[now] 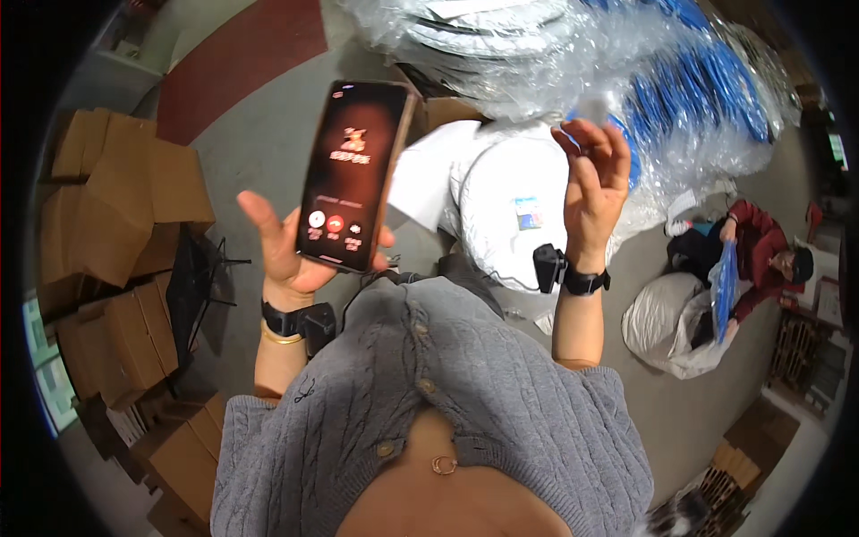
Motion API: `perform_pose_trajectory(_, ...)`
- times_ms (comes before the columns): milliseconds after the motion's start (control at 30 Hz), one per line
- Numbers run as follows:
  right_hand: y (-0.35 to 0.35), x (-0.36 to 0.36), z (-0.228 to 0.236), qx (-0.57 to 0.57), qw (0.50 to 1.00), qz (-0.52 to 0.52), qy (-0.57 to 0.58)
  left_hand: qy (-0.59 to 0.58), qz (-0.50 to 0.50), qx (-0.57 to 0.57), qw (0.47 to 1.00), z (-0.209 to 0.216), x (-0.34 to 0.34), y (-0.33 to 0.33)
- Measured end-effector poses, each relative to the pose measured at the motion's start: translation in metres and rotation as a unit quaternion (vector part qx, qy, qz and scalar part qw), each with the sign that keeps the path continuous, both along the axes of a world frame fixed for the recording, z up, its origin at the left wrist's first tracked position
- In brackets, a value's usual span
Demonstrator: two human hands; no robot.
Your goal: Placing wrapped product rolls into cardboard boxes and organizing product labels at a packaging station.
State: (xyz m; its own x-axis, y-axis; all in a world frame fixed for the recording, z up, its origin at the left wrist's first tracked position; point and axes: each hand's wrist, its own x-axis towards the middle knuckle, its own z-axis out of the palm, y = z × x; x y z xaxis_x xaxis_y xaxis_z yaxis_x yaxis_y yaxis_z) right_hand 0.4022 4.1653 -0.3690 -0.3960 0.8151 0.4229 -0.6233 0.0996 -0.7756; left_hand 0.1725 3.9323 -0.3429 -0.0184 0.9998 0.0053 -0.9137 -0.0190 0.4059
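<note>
My left hand (284, 251) is shut on a smartphone (353, 192), thumb spread out to the left and fingertips showing at its lower right edge. The dark reddish screen is lit, with a row of round buttons near the bottom, the middle one red. Raised on the right, my right hand (595, 192) has its fingers loosely bent and apart, and I make out nothing held in it. A pale blurred patch shows just beyond those fingertips. Below and left of that hand lies a round white plastic-wrapped bundle (501, 210) with a small blue label.
Plastic-wrapped stacks of white rounds (488, 40) and blue rounds (698, 98) stand ahead. Cardboard boxes (125, 197) and a black stand (192, 291) are at left. On the right, a person in dark red (761, 233) handles a blue item over a white sack (667, 322).
</note>
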Motion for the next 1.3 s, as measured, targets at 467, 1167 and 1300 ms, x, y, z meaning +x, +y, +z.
perform_pose_trajectory(467,0.095,0.212,-0.313,-0.227,0.828,-0.171,-0.483,0.031,0.072,-0.222,0.972,-0.094,0.023,0.057)
perform_pose_trajectory(1167,0.219,0.050,-0.316,-0.081,0.912,-0.006,-0.402,0.077,0.049,-0.265,0.960,-0.156,0.031,0.124)
perform_pose_trajectory(1300,0.199,0.035,-0.266,-0.089,0.901,0.029,-0.423,0.150,0.070,-0.264,0.950,-0.126,-0.006,0.185)
